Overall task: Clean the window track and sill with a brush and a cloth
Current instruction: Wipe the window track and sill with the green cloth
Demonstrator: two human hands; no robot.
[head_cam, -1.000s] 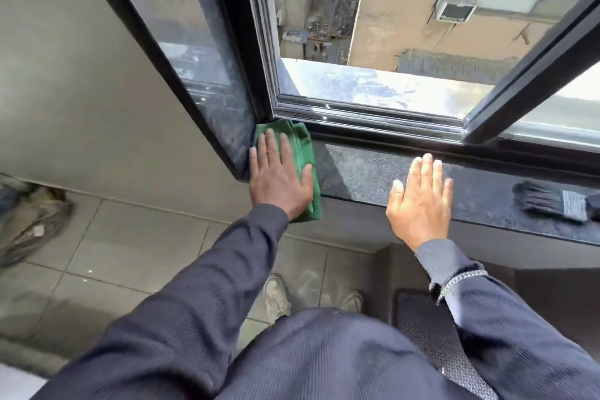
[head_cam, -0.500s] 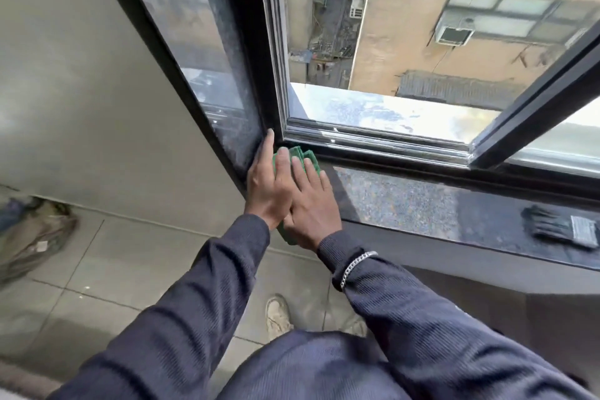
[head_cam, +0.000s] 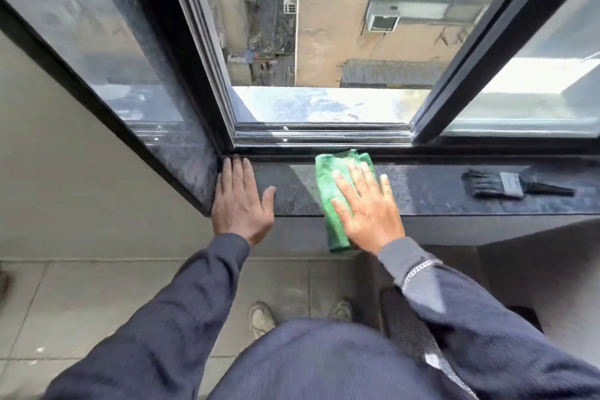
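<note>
Sill taken as the landmark: dark speckled stone, running along under the open window.

Right hand lay flat, palm down, fingers spread, on a green cloth. No pinch or fist; the open palm pressed the cloth to the sill. Cloth sat about mid-sill, its far end touching the back edge just below the track, its near end hanging over the sill's front edge. A chain bracelet showed at the right cuff.

Left hand rested flat at the sill's left end, fingers together and straight, fingertips up against the corner where the sill met the dark side frame, thumb splayed toward the cloth. It held nothing. Bare sill lay between the two hands.

Brush lay on its side toward the sill's right end, well apart from the right hand, bristles pointing toward the cloth, handle pointing away. Neither hand touched it.

Track ran just behind the sill's back edge, pale rails with a few white specks. Below the sill's front edge: tiled floor and two shoes.
</note>
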